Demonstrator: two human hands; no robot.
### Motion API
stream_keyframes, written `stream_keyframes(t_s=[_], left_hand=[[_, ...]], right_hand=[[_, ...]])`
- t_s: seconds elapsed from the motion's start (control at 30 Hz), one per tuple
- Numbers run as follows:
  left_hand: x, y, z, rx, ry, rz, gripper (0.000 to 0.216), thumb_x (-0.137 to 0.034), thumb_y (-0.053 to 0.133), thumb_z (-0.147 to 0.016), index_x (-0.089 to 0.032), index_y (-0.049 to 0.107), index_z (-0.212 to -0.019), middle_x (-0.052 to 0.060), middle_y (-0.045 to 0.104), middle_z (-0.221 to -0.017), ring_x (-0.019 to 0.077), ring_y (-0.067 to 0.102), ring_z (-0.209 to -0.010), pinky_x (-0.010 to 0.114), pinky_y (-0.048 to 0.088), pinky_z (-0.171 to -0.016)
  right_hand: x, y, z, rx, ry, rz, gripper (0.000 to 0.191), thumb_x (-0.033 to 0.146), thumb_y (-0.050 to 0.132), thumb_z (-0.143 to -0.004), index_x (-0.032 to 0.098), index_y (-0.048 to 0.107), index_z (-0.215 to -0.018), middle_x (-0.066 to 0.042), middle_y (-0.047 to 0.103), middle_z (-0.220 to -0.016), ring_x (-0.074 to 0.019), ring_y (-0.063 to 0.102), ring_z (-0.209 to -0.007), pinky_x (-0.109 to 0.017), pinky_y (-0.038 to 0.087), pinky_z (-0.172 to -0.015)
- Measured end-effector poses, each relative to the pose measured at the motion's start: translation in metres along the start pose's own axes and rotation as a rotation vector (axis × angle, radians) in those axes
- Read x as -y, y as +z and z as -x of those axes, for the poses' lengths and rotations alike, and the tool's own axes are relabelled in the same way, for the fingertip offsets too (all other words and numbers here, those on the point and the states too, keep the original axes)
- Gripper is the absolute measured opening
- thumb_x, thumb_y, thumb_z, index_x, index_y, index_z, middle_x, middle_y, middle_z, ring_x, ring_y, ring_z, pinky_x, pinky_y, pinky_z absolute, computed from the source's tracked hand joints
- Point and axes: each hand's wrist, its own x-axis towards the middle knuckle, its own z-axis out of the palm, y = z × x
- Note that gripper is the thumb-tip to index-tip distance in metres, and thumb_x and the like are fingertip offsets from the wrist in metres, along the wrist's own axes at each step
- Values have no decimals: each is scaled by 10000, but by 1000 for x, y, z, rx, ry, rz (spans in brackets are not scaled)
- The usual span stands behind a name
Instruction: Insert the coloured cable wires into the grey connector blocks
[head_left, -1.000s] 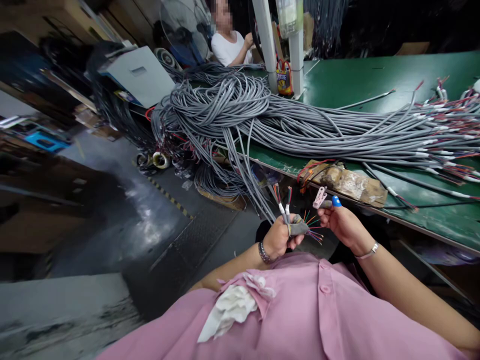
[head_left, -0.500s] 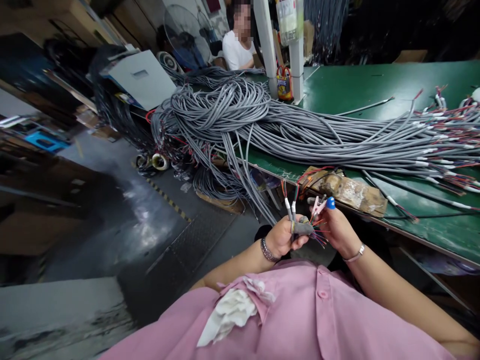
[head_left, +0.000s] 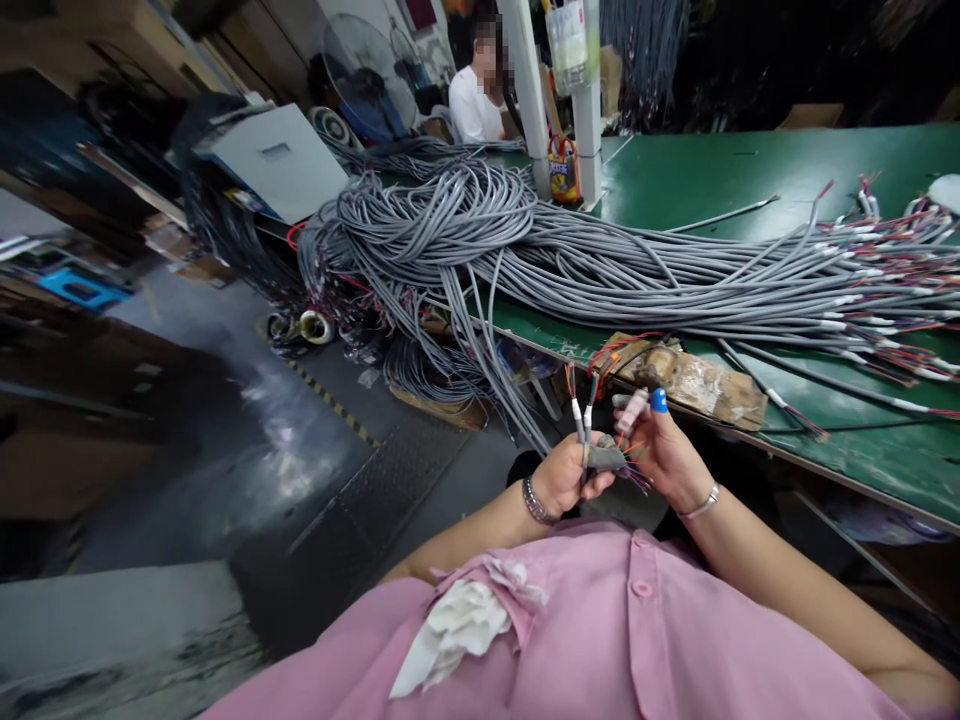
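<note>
Near my waist, my left hand (head_left: 564, 474) is closed around a few grey cables (head_left: 587, 430). Two cable ends rise above it, with white sleeves and thin coloured wires. A grey cover with a yellowish band sits around its thumb (head_left: 604, 457). Loose coloured wires (head_left: 636, 477) fan out on its right. Beside those wires is my right hand (head_left: 670, 458), its thumb in a blue finger cot (head_left: 658, 401). A blurred pink piece (head_left: 634, 410) lies against that thumb; whether it is a finger wrap or a clip, I cannot tell. The fingers look pinched, their contents unclear.
A long pile of grey cables (head_left: 570, 260) with coloured wire ends covers much of the green table (head_left: 675, 170). A worn cardboard-coloured block (head_left: 712, 388) lies at its front edge. Beyond are a white post (head_left: 525, 90), a fan (head_left: 369, 75) and a seated person (head_left: 476, 105).
My right hand has turned slightly, and the pink piece beside its thumb has changed angle and blurred. My left hand keeps its hold on the cables. The whole view has shifted a little.
</note>
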Motion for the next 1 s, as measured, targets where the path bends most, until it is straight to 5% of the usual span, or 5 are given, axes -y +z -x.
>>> stream_keyframes(t_s=[0.23,0.43,1.0], left_hand=[[8,4,15,-46,84,-91,255,-334,705,-655,-148,530,-645,-28,522,-424,48,353,-280,187,175,-292],[9,11,21,-151,185,-113,265,-366,675,-700,-149,535,-640,-27,526,-432,51,368,-291,186,190,-299],[12,9,9,-187,186,-126,264,-375,658,-715,-153,530,-651,-32,517,-441,44,352,-298,177,195,-307]], right_hand=[[7,-6,4,106,54,77,544,745,455,-763,253,651,-887,-55,664,-918,-170,586,-709,-316,485,-673],[10,-2,9,74,-11,79,322,528,620,-791,213,660,-849,-35,635,-817,-139,547,-664,-262,461,-611],[3,-3,4,23,19,-90,368,524,712,-723,187,686,-869,-27,667,-765,-126,572,-621,-249,482,-585]])
